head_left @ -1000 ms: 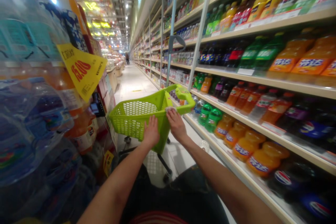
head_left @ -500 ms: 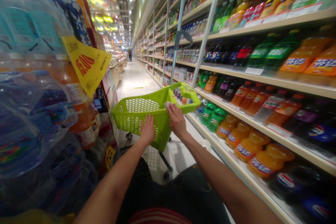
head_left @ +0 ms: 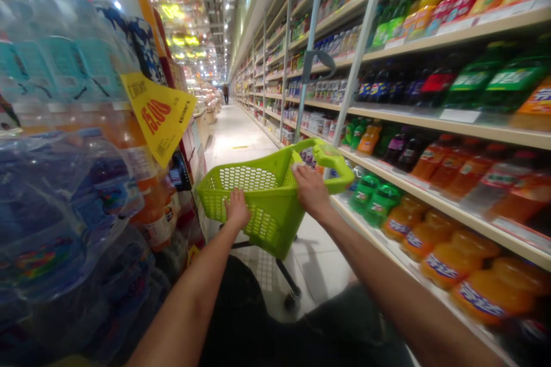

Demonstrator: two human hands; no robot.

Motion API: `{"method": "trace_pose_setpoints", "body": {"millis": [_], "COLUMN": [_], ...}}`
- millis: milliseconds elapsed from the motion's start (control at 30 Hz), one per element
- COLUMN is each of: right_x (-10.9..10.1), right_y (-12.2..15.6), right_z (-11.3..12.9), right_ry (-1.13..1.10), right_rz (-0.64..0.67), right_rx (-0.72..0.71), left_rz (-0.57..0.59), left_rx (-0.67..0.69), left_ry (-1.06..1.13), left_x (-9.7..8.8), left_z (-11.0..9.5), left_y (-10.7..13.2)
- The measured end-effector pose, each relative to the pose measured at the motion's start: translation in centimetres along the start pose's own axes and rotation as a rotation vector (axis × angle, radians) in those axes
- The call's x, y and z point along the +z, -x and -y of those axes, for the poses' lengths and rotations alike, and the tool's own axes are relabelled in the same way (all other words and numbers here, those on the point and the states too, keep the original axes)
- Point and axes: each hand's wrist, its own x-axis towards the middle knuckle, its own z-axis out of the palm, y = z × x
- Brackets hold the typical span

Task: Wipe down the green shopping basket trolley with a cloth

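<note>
the basket [head_left: 262, 206] is held at 12 o'clock, long axis run down the aisle [head_left: 241, 132] toward 12; the left hand [head_left: 236, 209] is curled over its near rim at 7, the right hand [head_left: 312, 190] clasped at 5 by the handle [head_left: 333, 163]

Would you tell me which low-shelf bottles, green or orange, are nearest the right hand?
The green bottles, just beside the right hand; the orange bottles stand farther right.

Head view, forward-down, apparently along aisle [head_left: 241, 132]
</note>
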Motion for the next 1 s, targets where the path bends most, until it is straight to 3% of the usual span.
{"method": "trace_pose_setpoints", "body": {"millis": [133, 333, 633, 800, 1000], "right_x": [-0.3, 0.3, 1.7, 2.4, 2.2], "right_y": [-0.6, 0.3, 0.7, 0.9, 1.0], "right_z": [-2.4, -4.4, -10.8, -13.5, -15.2], "right_ry": [0.063, 0.090, 0.100, 0.072, 0.094], "right_rz": [0.093, 0.040, 0.003, 0.010, 0.025], "right_rx": [0.030, -0.006, -0.087, -0.111, -0.054], "left_rz": [0.076, 0.089, 0.065, 0.090, 0.133], "left_rx": [-0.037, 0.005, 0.101, 0.005, 0.103], "left_ry": [-0.002, 0.010, -0.018, -0.031, -0.074], "left_x": [0.9, 1.5, 2.4, 2.5, 2.1], "left_z": [0.5, -0.5, -3.4, -3.1, -3.0], "left_y": [-0.7, -1.4, -3.2, -4.8, -6.2]}}
